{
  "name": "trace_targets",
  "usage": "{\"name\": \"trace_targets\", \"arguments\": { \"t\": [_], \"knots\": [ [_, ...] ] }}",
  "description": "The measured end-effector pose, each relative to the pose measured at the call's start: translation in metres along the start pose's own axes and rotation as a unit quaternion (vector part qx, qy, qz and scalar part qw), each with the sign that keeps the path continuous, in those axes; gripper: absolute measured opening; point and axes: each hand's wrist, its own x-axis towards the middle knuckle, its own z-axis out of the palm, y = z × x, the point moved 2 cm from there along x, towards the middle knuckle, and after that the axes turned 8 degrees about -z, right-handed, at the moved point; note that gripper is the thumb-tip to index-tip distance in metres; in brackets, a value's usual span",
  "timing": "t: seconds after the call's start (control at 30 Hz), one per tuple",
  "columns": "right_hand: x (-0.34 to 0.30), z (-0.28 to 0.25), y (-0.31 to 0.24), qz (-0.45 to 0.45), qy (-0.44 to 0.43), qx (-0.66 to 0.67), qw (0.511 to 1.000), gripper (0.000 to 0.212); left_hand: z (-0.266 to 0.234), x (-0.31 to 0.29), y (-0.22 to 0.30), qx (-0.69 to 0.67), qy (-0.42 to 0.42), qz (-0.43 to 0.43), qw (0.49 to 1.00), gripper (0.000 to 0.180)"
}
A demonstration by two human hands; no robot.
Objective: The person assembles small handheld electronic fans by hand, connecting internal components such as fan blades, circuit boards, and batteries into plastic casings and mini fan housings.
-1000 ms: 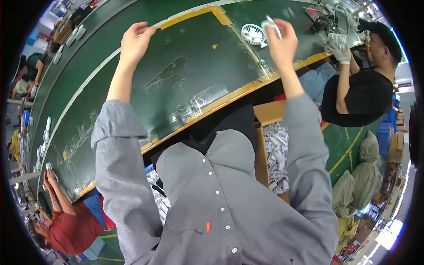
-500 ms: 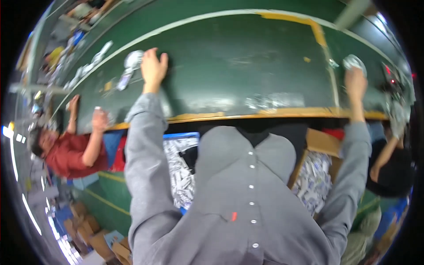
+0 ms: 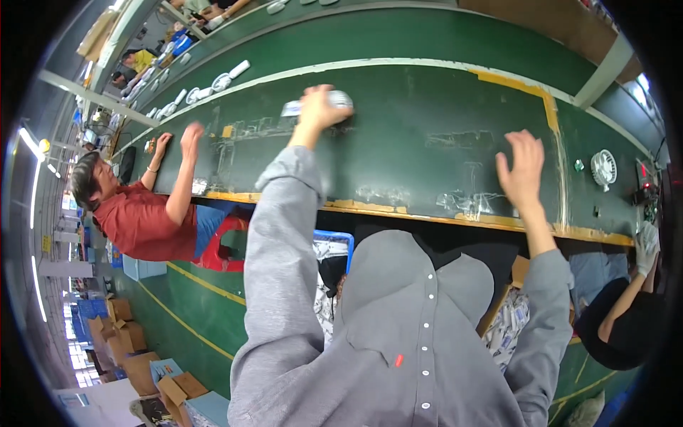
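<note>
My left hand (image 3: 321,114) is closed round a white handheld fan (image 3: 341,100) over the dark green bench. The fan's round ribbed head shows at the right of my fingers, and a pale piece sticks out at their left; the middle is hidden. My right hand (image 3: 523,171), fingers spread and holding nothing, hovers above the bench near its front edge. To the right of it lies a white round fan head (image 3: 604,169) with a grille and a short neck, beside a small green part (image 3: 579,165).
Clear film scraps (image 3: 466,201) lie along the taped front edge. Beyond the bench stands a row of white fans (image 3: 222,81). A co-worker in red (image 3: 146,228) works at left, a gloved one (image 3: 647,249) at right. A blue crate (image 3: 334,235) and a carton (image 3: 521,272) flank me.
My left hand has taken hold of the handheld fan and brought it rightward. My right hand has let go of the round fan head and moved left. The view has shifted.
</note>
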Motion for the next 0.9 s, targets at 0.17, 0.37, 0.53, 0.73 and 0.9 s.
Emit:
{"name": "trace_targets", "arguments": {
  "t": [0.17, 0.37, 0.53, 0.73, 0.9],
  "knots": [
    [0.016, -0.031, -0.048, 0.033, 0.057, 0.111, 0.992, 0.085, -0.056, -0.082, 0.181, -0.430, -0.172, 0.218, 0.859, 0.090],
    [0.032, -0.062, -0.037, 0.157, 0.034, 0.296, 0.941, 0.032, -0.104, -0.153, 0.242, -0.578, -0.309, 0.300, 0.694, 0.063],
    [-0.014, -0.086, -0.024, 0.293, 0.105, 0.694, 0.649, 0.027, -0.077, -0.132, 0.236, -0.753, -0.275, 0.076, 0.593, 0.063],
    [-0.008, -0.105, -0.022, 0.319, 0.108, 0.722, 0.604, 0.048, -0.042, -0.161, 0.259, -0.378, 0.071, 0.373, 0.844, 0.072],
    [-0.008, -0.132, -0.025, 0.209, 0.080, 0.800, 0.557, 0.050, -0.036, -0.199, 0.296, -0.503, -0.256, 0.420, 0.711, 0.051]
  ]
}}
